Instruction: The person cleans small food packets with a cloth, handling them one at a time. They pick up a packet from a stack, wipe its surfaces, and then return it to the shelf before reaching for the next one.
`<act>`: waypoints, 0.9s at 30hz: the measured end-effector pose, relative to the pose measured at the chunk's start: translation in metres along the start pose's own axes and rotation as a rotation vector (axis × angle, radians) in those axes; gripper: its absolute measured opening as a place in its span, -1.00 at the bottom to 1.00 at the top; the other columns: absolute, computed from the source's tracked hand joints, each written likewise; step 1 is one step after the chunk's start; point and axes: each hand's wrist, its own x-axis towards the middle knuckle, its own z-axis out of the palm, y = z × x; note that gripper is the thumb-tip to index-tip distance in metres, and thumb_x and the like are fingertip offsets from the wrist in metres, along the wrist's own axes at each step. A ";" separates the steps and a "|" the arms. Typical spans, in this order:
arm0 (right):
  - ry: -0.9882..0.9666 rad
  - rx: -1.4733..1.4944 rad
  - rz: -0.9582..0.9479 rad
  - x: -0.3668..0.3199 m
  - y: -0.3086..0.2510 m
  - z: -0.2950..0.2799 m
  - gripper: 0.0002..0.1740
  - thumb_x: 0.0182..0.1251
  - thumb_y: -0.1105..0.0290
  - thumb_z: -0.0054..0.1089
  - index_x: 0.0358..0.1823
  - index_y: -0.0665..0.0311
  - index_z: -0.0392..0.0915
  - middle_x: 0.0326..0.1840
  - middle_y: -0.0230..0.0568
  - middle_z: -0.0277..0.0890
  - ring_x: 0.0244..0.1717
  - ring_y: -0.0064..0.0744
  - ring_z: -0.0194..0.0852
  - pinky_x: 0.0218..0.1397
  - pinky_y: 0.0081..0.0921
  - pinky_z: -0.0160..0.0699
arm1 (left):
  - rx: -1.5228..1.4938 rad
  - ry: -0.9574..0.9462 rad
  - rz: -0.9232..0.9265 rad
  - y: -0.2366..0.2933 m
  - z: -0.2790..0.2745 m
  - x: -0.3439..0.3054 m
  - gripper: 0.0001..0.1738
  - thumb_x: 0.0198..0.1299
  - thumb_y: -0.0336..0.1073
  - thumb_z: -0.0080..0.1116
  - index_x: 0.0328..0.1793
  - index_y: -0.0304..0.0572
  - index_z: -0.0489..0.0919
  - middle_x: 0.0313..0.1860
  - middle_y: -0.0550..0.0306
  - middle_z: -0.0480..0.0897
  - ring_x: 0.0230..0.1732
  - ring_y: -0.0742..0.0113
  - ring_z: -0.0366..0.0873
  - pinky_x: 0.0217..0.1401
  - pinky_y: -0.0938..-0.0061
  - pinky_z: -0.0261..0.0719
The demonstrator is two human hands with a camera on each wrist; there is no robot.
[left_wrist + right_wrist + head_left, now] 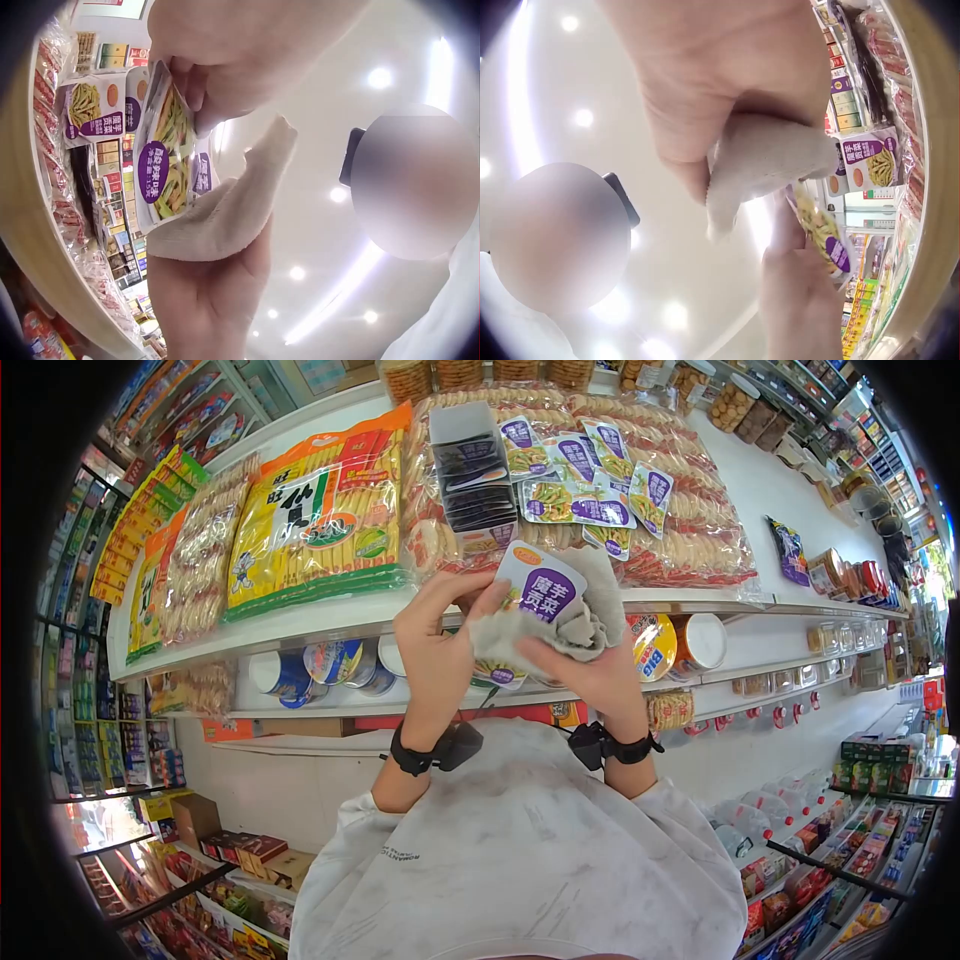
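Note:
My left hand (440,635) pinches a small flat snack packet (540,582) at its left edge, fingers on one face and thumb on the other. The packet has a purple label and, in the left wrist view, a picture of green vegetable strips (174,161). Crumpled in my right hand (608,678) is a light grey cloth (592,595), gripped between thumb and fingers, lying along the packet's right side and lower edge. In the right wrist view the cloth (765,157) hides most of the right fingertips.
Similar packets (578,460) lie spread on bagged round crackers (690,490) just beyond my hands, beside an upright row of packets (475,480). A big yellow snack bag (315,510) lies to the left. The shelf edge (330,625) runs under my hands, with tubs (700,643) on the level below.

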 end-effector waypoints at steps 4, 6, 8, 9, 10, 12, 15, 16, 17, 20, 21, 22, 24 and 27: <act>0.162 -0.172 -0.016 0.006 0.008 -0.004 -0.66 0.20 0.43 0.47 -0.02 0.36 0.63 -0.20 -0.35 0.68 -0.22 -0.68 0.56 -0.13 -0.61 0.56 | 0.017 -0.105 -0.005 0.001 -0.003 -0.006 -0.75 0.05 -0.63 0.33 -0.10 -0.37 0.71 -0.34 0.14 0.65 -0.35 0.48 0.52 -0.25 0.58 0.45; 0.280 -0.239 -0.121 0.008 0.010 -0.002 -0.79 0.24 0.42 0.44 -0.17 0.37 0.68 -0.33 -0.39 0.67 -0.33 -0.73 0.51 -0.27 -0.64 0.50 | 0.022 -0.159 -0.035 0.008 -0.002 -0.006 -0.75 0.04 -0.64 0.35 -0.11 -0.40 0.70 -0.33 0.14 0.66 -0.33 0.47 0.53 -0.23 0.58 0.45; 0.310 -0.248 -0.065 0.005 0.010 -0.005 -0.82 0.30 0.38 0.39 -0.22 0.35 0.68 -0.38 -0.42 0.64 -0.37 -0.74 0.48 -0.31 -0.66 0.46 | 0.004 -0.196 -0.042 0.016 0.000 -0.005 -0.77 0.04 -0.64 0.35 -0.13 -0.41 0.69 -0.35 0.14 0.66 -0.34 0.46 0.54 -0.25 0.58 0.44; 0.327 -0.254 -0.036 0.003 0.010 -0.008 -0.82 0.33 0.35 0.37 -0.25 0.35 0.67 -0.40 -0.44 0.63 -0.39 -0.74 0.46 -0.34 -0.67 0.44 | 0.002 -0.218 -0.044 0.017 0.001 -0.005 -0.78 0.04 -0.64 0.35 -0.14 -0.41 0.70 -0.36 0.14 0.65 -0.35 0.46 0.53 -0.26 0.57 0.44; 0.361 -0.200 0.005 0.001 0.014 -0.011 -0.81 0.36 0.32 0.34 -0.26 0.34 0.67 -0.40 -0.45 0.62 -0.40 -0.75 0.44 -0.35 -0.67 0.42 | -0.002 -0.242 -0.046 0.017 0.002 -0.005 -0.79 0.05 -0.63 0.35 -0.14 -0.41 0.70 -0.37 0.14 0.65 -0.36 0.46 0.53 -0.27 0.57 0.44; 0.426 -0.088 0.086 -0.003 0.024 -0.016 -0.76 0.42 0.26 0.28 -0.28 0.31 0.65 -0.40 -0.48 0.59 -0.41 -0.76 0.41 -0.36 -0.67 0.39 | 0.005 -0.271 -0.012 0.019 0.003 -0.004 -0.81 0.05 -0.63 0.35 -0.16 -0.41 0.70 -0.38 0.14 0.65 -0.37 0.45 0.53 -0.29 0.56 0.44; 0.519 0.191 0.106 -0.001 0.026 -0.006 -0.74 0.47 0.21 0.22 -0.26 0.28 0.64 -0.38 -0.50 0.58 -0.36 -0.76 0.42 -0.30 -0.68 0.42 | 0.023 -0.249 0.072 0.020 0.002 -0.004 -0.84 0.07 -0.63 0.35 -0.18 -0.42 0.70 -0.38 0.12 0.64 -0.37 0.44 0.52 -0.29 0.56 0.44; 0.523 0.287 0.142 0.001 0.023 -0.004 -0.74 0.47 0.21 0.22 -0.23 0.28 0.63 -0.35 -0.49 0.59 -0.33 -0.76 0.43 -0.28 -0.68 0.42 | 0.016 -0.218 0.087 0.019 0.001 -0.004 -0.84 0.09 -0.63 0.34 -0.18 -0.43 0.69 -0.37 0.12 0.64 -0.36 0.43 0.52 -0.28 0.56 0.43; 0.525 0.384 0.178 0.003 0.017 -0.001 -0.75 0.46 0.21 0.22 -0.20 0.28 0.63 -0.32 -0.48 0.60 -0.31 -0.75 0.44 -0.25 -0.68 0.43 | 0.010 -0.187 0.103 0.017 0.000 -0.004 -0.85 0.10 -0.63 0.34 -0.18 -0.44 0.68 -0.36 0.11 0.64 -0.35 0.43 0.52 -0.27 0.56 0.43; 0.387 0.263 0.162 -0.002 0.022 0.002 -0.77 0.42 0.26 0.27 -0.10 0.29 0.63 -0.23 -0.44 0.63 -0.23 -0.72 0.48 -0.17 -0.67 0.46 | -0.054 -0.079 0.078 0.011 -0.004 -0.003 -0.87 0.14 -0.63 0.32 -0.17 -0.46 0.66 -0.32 0.13 0.63 -0.30 0.46 0.51 -0.21 0.59 0.43; 0.318 0.153 0.135 -0.005 0.023 0.003 -0.77 0.40 0.29 0.29 -0.07 0.30 0.63 -0.20 -0.42 0.63 -0.21 -0.71 0.50 -0.14 -0.66 0.47 | -0.077 -0.023 0.058 0.010 -0.005 -0.003 -0.87 0.16 -0.63 0.31 -0.16 -0.46 0.65 -0.31 0.14 0.63 -0.28 0.47 0.50 -0.20 0.60 0.42; 0.267 0.163 0.087 -0.009 0.022 0.007 -0.75 0.38 0.31 0.32 -0.05 0.31 0.62 -0.18 -0.41 0.64 -0.19 -0.70 0.51 -0.12 -0.65 0.48 | -0.102 0.033 0.038 0.009 -0.005 -0.004 -0.88 0.17 -0.62 0.31 -0.16 -0.46 0.65 -0.30 0.16 0.62 -0.27 0.48 0.49 -0.18 0.60 0.42; 0.153 0.152 0.035 -0.012 0.017 0.018 -0.71 0.33 0.36 0.37 0.00 0.33 0.62 -0.15 -0.38 0.65 -0.17 -0.67 0.52 -0.10 -0.62 0.50 | -0.129 0.106 0.006 0.009 -0.006 -0.003 -0.88 0.19 -0.61 0.31 -0.15 -0.45 0.64 -0.28 0.18 0.61 -0.26 0.50 0.48 -0.17 0.61 0.42; -0.052 0.030 0.107 -0.005 0.011 0.023 -0.66 0.27 0.43 0.41 0.04 0.36 0.61 -0.14 -0.34 0.66 -0.14 -0.66 0.53 -0.07 -0.58 0.52 | -0.112 0.150 0.015 0.011 -0.010 -0.002 -0.87 0.17 -0.60 0.33 -0.15 -0.43 0.66 -0.28 0.18 0.62 -0.29 0.51 0.45 -0.21 0.61 0.40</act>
